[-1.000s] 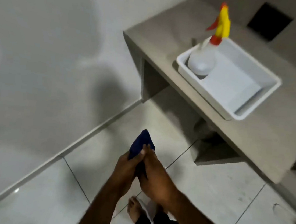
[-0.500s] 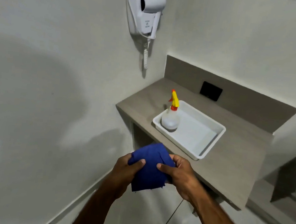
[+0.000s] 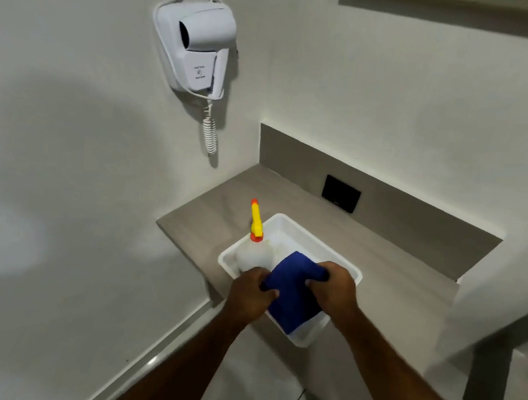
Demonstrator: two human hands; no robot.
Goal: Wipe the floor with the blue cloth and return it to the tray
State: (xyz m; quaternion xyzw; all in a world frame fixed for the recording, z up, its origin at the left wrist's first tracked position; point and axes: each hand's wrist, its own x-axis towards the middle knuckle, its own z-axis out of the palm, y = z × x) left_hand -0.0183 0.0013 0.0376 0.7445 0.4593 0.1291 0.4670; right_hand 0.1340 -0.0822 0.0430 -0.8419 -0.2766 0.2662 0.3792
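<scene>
Over the white tray (image 3: 351, 271), left hand (image 3: 251, 293) and right hand (image 3: 334, 290) each grip the folded deep-blue cloth (image 3: 291, 295).

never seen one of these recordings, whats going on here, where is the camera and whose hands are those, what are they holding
There is no machine here. The camera is worn on a person's head and looks forward and down, so the two bare arms reaching in from the bottom belong to the wearer. The left hand and the right hand both grip a folded blue cloth, holding it over or in a white tray; whether it touches the bottom is hard to tell. The tray sits on a grey counter in a corner. In the tray, left of the cloth, stands a spray bottle with a yellow and orange nozzle. A white hair dryer hangs on the wall above.
</scene>
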